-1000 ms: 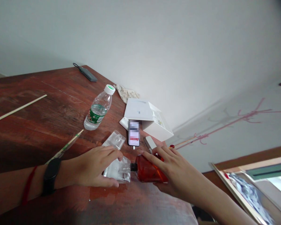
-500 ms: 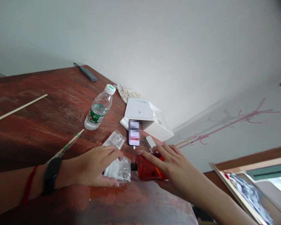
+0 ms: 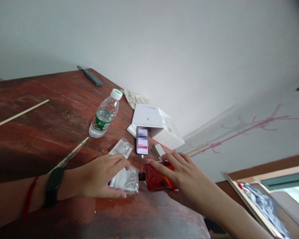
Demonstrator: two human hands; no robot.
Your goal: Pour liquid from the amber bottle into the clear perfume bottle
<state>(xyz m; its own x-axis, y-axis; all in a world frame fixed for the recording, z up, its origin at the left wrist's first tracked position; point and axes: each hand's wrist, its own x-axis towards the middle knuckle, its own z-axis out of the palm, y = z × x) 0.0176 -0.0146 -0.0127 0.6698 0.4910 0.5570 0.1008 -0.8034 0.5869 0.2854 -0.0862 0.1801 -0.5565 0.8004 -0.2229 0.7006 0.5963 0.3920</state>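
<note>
My right hand (image 3: 181, 171) is wrapped over a bottle of red-orange liquid (image 3: 157, 179), which lies tilted on its side. Its black neck (image 3: 141, 176) points left and meets a clear, crinkled plastic pouch (image 3: 129, 181). Whether the neck is inside the pouch or just against it, I cannot tell. My left hand (image 3: 102, 176) curves around the pouch's left side, thumb below and fingers above, with the pouch between them. Just beyond my fingers is another clear plastic piece (image 3: 123, 147); how it joins the pouch is hidden.
A capped, part-full water bottle (image 3: 103, 116) stands on the brown table (image 3: 64, 89). Thin sticks (image 3: 20, 114) lie at the left. Behind my hands are a phone (image 3: 142, 142), a white box (image 3: 148, 116), a cloth (image 3: 134, 98) and a grey adapter (image 3: 92, 78). Wet patches mark the near table.
The whole view has shifted very slightly. The liquid in the red-orange bottle looks a little different, while both hands keep their places.
</note>
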